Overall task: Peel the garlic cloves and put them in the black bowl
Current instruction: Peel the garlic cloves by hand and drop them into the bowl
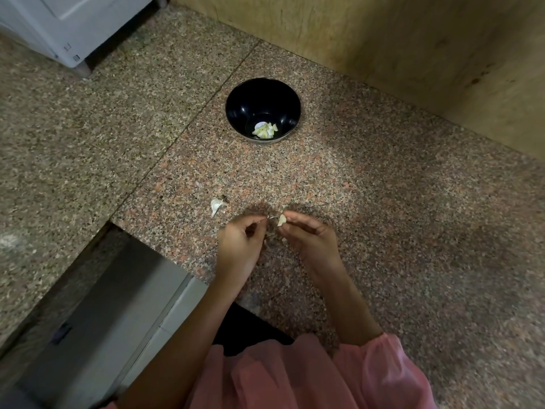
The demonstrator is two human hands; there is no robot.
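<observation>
A black bowl [263,93] stands on the speckled granite counter [368,202], holding several peeled garlic cloves [264,130]. Nearer to me, my right hand [309,239] pinches a pale garlic clove [282,220] between thumb and fingertips. Close to its left, my left hand [240,246] pinches a thin strip of garlic skin [269,216] that stretches toward the clove. An unpeeled clove [216,205] lies on the counter just left of my hands. Bits of loose skin lie under and between my hands.
A wooden wall panel [413,39] runs along the back and right of the counter. A white appliance [73,28] stands at the far left corner. The counter edge drops off at the lower left beside a steel surface [118,305]. A small skin flake [199,184] lies on the counter.
</observation>
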